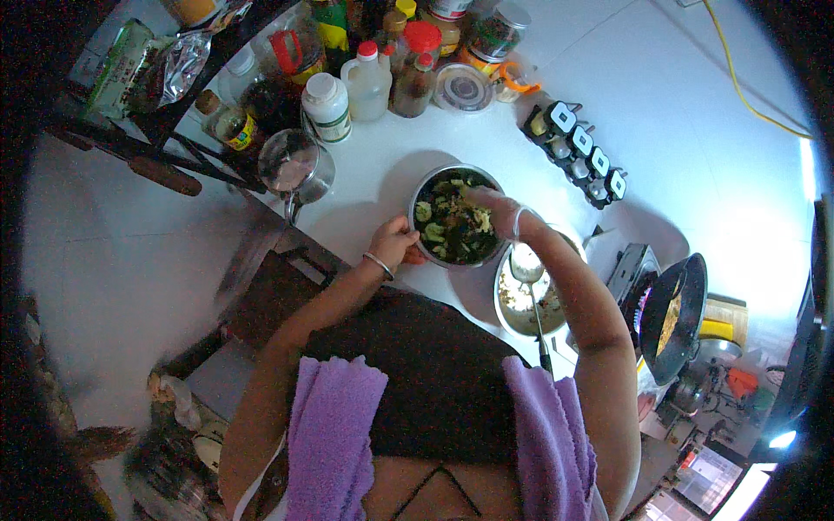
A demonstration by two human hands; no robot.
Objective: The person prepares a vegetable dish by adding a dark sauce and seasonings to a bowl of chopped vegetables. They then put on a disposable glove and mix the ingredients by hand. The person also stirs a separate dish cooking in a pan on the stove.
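Observation:
A round metal bowl (464, 264) stands on the white countertop before me, filled with sliced cucumber (434, 232), dark greens and a pale chopped heap that looks like minced garlic. My left hand (394, 239) grips the bowl's left side, thumb at the rim and fingers beneath. Over the bowl's right side reaches my right hand (495, 207), blurred, its fingertips among the food. Whether they pinch any of it is hard to see. Partly under my right forearm sits a second light-coloured bowl (521, 322) with food remnants and a metal ladle (526, 264) lying across it.
A wok (694, 312) with yellowish food sits over a lit gas burner (642, 309) at right. Bottles and jars (368, 88) crowd the back. A metal pot (309, 163) stands left, a black spice rack (580, 156) against the back right wall. A dark shelf (163, 127) overhangs at left.

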